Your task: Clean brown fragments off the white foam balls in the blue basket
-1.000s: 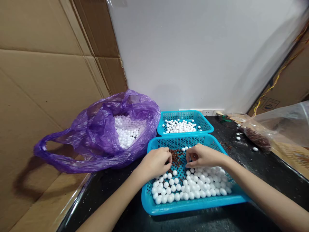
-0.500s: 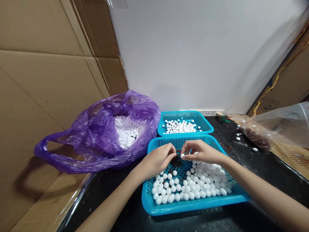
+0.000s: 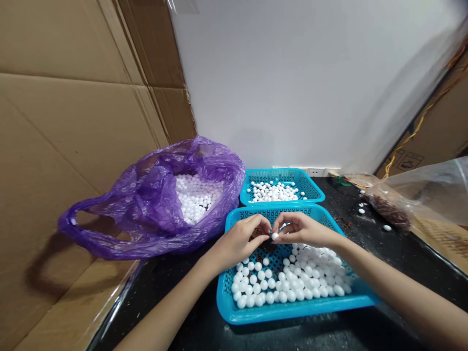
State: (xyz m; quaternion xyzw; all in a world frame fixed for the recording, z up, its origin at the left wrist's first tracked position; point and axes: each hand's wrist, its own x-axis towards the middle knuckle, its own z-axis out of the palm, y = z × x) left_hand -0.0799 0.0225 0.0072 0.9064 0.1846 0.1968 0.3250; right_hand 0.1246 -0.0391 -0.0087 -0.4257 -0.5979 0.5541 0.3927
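Head view: large turquoise plastic mesh basket lies on a glossy black tabletop, close before the person; every place below is told from this basket
Right hand: above the basket's far half; thumb and forefinger pinch one small white round ball; remaining fingers curled loosely behind it; forearm crosses the basket's near right corner
Left hand: above the basket's far left part; fingers curled, thumb and forefinger tips just beside the ball; whether they touch it or hold anything cannot be told
Pinched ball: lifted clear of the basket's floor, over its far half, between the two hands
Basket contents: heap of white round balls across the near half and right side; patch of small reddish-brown bits on the floor under the hands
Behind the basket: smaller turquoise mesh basket, just beside its far rim; thin layer of smaller white beads inside
Left of the basket: crumpled purple plastic carrier bag, mouth open, white balls inside; it presses against the far left corner
Right of the basket: clear plastic bag with reddish-brown bits inside, well apart; loose white balls on the tabletop between
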